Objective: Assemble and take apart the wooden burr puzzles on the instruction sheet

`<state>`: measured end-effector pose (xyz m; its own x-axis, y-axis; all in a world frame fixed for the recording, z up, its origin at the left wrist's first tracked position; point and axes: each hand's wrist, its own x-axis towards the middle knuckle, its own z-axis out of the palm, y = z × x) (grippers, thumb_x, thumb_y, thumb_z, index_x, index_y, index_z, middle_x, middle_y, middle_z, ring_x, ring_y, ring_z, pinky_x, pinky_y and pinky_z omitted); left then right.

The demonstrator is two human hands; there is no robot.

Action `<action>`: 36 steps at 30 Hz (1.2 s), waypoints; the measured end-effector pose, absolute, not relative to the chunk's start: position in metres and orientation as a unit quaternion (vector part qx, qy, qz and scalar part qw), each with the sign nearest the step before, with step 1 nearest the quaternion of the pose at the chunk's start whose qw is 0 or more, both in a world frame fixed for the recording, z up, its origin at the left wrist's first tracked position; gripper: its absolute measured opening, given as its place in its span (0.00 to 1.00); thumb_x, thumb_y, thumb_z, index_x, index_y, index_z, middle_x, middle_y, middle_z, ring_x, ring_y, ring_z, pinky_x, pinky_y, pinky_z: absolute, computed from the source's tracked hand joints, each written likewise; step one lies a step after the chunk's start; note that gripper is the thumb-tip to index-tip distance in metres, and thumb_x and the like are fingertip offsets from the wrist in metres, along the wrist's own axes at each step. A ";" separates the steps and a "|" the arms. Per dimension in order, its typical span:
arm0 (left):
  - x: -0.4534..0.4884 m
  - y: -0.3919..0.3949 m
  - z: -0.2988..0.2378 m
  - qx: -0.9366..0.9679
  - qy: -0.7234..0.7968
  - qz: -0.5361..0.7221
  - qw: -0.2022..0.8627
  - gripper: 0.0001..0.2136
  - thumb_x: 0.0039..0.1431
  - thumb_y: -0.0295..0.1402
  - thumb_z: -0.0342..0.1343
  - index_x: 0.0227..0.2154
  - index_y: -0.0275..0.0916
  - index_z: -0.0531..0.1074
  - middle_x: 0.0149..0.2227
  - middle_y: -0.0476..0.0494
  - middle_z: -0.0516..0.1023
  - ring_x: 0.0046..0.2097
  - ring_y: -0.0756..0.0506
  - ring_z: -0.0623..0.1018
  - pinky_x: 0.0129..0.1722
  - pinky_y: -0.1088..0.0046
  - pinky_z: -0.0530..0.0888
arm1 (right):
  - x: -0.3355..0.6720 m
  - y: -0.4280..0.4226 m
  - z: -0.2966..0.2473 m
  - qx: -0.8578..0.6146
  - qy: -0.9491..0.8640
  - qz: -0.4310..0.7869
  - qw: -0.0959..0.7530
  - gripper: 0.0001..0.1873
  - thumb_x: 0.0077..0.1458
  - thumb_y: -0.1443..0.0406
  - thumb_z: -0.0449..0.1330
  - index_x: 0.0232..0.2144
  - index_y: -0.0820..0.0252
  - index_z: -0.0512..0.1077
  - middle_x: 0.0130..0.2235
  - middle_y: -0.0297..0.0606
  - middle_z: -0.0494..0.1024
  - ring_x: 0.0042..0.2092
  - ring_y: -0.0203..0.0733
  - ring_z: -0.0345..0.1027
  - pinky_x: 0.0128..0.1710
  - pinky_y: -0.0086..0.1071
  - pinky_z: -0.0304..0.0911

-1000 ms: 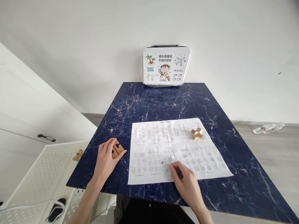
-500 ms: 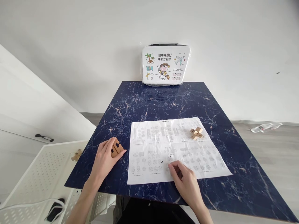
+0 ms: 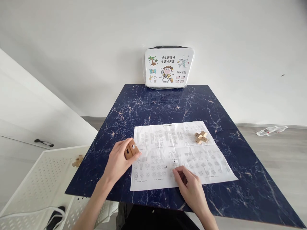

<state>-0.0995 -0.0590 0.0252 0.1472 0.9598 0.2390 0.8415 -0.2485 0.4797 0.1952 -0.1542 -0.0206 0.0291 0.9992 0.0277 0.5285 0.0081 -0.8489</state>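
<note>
1. By the left grip (image 3: 118, 160), one notched brown wooden block (image 3: 130, 149) is held between the thumb and the fingers. Two parts seem to be set side by side in it, but the exact count cannot be told.
2. The block is seen at the left edge of the sheet; whether the paper is touched by it cannot be told.
3. The one right grip (image 3: 190, 182) is curled, with thumb and forefinger drawn close; whether anything is held inside cannot be told.
4. One creased, printed sheet (image 3: 153, 184) is spread beneath the right grip.
5. On its far right part, one cross-shaped wooden puzzle (image 3: 200, 137) is set, marked with dark characters.
6. All this is carried by one dark blue, marble-patterned table (image 3: 144, 105).
7. At the table's far edge, one white printed case (image 3: 178, 60) is stood against the wall.
8. To the left, one more wooden piece (image 3: 78, 160) is placed on a white perforated shelf (image 3: 35, 182).
9. On the floor at right, clear plastic (image 3: 271, 130) is seen.
</note>
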 end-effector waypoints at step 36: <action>-0.050 -0.103 -0.011 0.795 0.506 0.204 0.266 0.47 0.59 0.47 0.73 0.74 0.57 0.51 0.71 0.38 0.68 0.72 0.29 0.67 0.67 0.41 0.73 | 0.191 -0.155 -0.018 -0.636 -0.619 0.284 0.363 0.28 0.76 0.44 0.48 0.34 0.54 0.74 0.24 0.33 0.74 0.23 0.41 0.67 0.25 0.31 0.62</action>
<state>-0.0500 -0.1027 -0.0106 0.4055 0.9125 0.0547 0.6953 -0.3467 0.6296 0.1915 -0.1554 -0.0183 0.0717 0.9934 0.0890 0.5810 0.0309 -0.8133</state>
